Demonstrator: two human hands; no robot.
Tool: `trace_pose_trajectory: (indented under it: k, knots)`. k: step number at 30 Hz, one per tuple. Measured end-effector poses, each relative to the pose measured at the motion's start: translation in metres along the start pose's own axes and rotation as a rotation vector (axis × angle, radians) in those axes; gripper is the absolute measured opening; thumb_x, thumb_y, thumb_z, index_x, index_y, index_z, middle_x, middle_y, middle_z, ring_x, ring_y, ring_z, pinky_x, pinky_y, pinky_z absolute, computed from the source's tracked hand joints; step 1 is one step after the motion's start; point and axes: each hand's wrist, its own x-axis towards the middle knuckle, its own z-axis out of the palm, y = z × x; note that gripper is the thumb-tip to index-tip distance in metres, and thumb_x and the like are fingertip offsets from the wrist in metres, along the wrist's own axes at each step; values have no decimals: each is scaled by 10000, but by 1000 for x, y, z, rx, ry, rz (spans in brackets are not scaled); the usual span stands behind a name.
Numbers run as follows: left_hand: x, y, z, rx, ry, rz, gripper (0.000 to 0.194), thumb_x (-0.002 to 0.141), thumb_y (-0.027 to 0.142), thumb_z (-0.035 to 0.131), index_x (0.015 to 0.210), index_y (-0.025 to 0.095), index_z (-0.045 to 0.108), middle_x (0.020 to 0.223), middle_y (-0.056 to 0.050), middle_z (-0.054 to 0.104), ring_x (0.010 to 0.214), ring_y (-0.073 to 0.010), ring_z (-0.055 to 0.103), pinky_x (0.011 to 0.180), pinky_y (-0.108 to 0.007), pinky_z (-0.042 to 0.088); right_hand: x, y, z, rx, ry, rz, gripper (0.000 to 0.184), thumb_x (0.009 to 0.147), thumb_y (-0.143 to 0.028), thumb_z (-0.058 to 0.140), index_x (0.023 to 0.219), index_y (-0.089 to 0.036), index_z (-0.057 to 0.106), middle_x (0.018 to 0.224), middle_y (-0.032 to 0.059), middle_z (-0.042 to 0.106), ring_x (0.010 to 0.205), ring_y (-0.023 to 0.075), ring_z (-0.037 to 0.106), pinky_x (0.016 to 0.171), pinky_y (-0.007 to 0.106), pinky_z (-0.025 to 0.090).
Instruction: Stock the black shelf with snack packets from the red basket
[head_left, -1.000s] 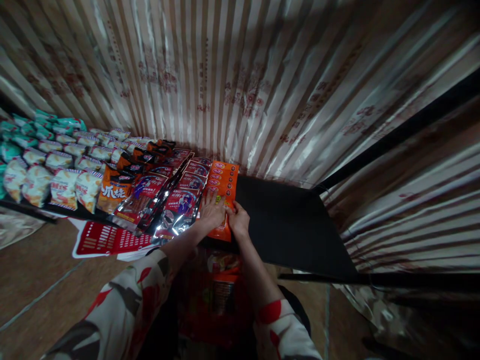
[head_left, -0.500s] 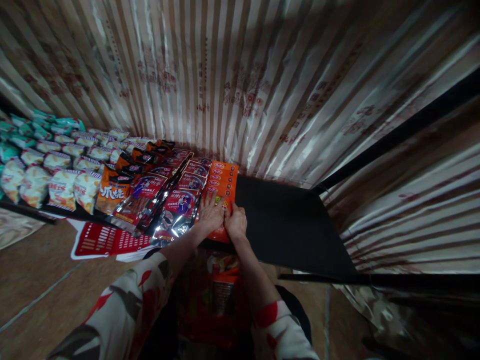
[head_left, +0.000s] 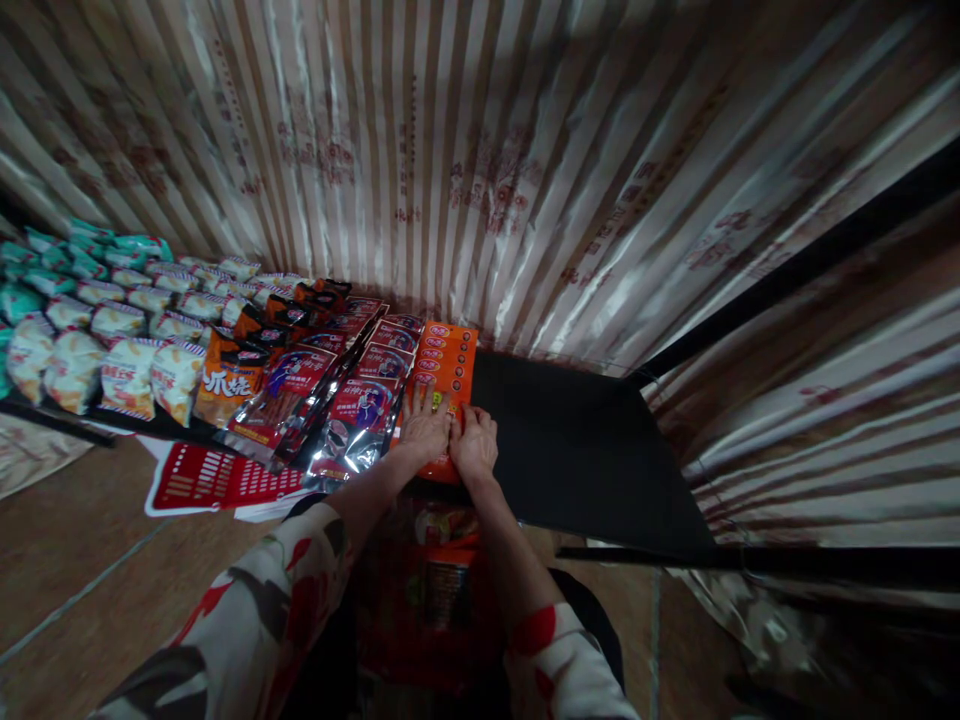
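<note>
Orange packets point(head_left: 445, 362) hide partly under left hand point(head_left: 425, 434) and right hand point(head_left: 473, 443)

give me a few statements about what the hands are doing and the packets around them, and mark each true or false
1. The left hand lies palm down on the orange packets. True.
2. The teal packets are at the far left of the row. True.
3. The right hand rests on the teal packets. False: it is on the orange packets, beside the left hand.
4. The black board extends to the right of the orange packets. True.
5. The left sleeve is plain white. False: it has red and dark grey shapes on it.
</note>
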Motion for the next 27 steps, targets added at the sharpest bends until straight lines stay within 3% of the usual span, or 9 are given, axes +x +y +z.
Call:
trace_pose_trajectory:
  k: [10,27]
  knots:
    - [1,-2,4,-22,13,-11,488,880,366,328,1357,274,365,1501,-21,200,1381,-279,78,1105,-513,94,1,2,1,-5,-27,-8,448,867,-324,396,1273,-159,492,1242,98,499,1055,242,423,884,313,350]
    - [5,6,-5,27,7,-10,484,876,320,359,1346,208,384,1488,-105,219,1370,-311,115,1080,-541,140,0,5,0,0,2,-21,439,865,-313,410,1261,-151,507,1246,122,490,1086,231,448,921,300,349]
